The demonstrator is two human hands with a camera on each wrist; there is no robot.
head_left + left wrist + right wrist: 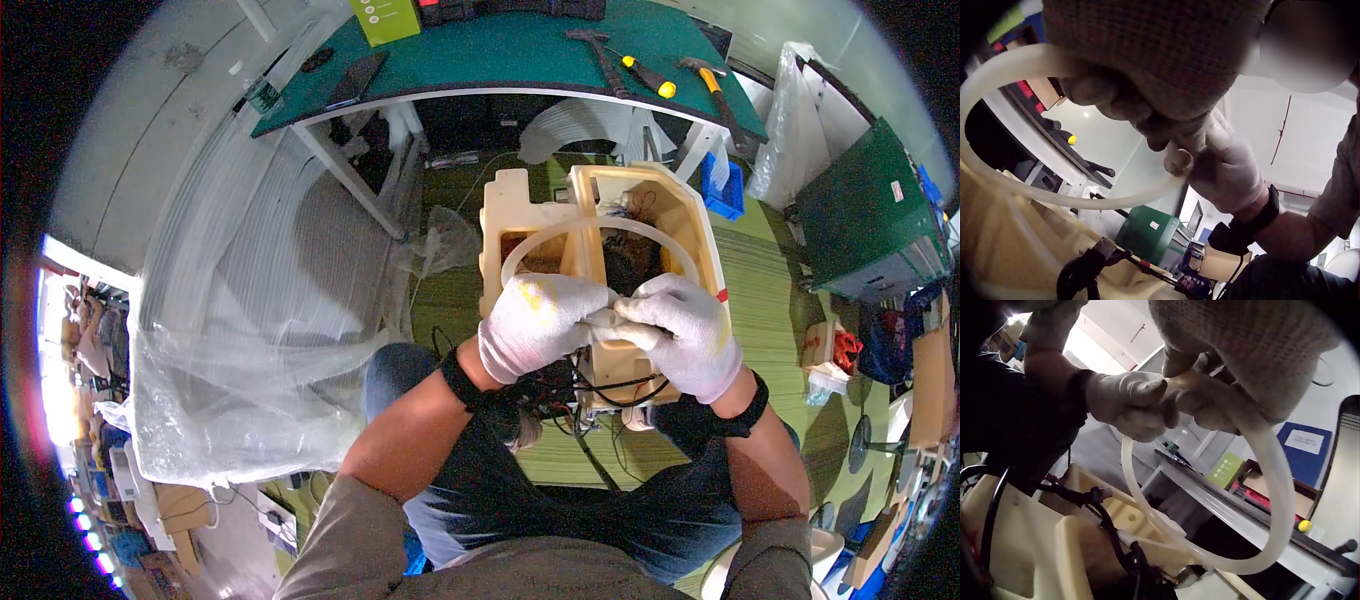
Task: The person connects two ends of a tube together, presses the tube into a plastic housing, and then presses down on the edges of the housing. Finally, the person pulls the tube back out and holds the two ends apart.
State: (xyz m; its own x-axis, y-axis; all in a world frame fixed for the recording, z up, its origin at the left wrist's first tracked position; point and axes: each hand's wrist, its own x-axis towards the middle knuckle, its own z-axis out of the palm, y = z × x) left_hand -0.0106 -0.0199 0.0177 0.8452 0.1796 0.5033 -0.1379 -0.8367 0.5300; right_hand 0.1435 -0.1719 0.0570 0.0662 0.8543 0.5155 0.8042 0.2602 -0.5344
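Note:
A milky, translucent plastic hose (600, 222) is bent into a loop in front of the person, seen also in the right wrist view as a thick pale hose (1282, 487). The gloved left hand (545, 325) grips one end of it. Fingers of the gloved right hand (692, 335) curl round the other end, and the two hands meet at the fingertips. One round hose end (1179, 161) shows between the hands in the left wrist view. Beneath the loop stands a cream plastic housing (712, 250) with open compartments, wires and dark parts inside.
Black cables (625, 388) run along the housing's near side, close to the person's knees. A green-topped table (480, 65) behind bears hammers (715, 90) and a yellow-black screwdriver (648, 76). Plastic-wrapped material (270, 300) stands left; a green cabinet (870, 220) and blue bin (722, 188) stand right.

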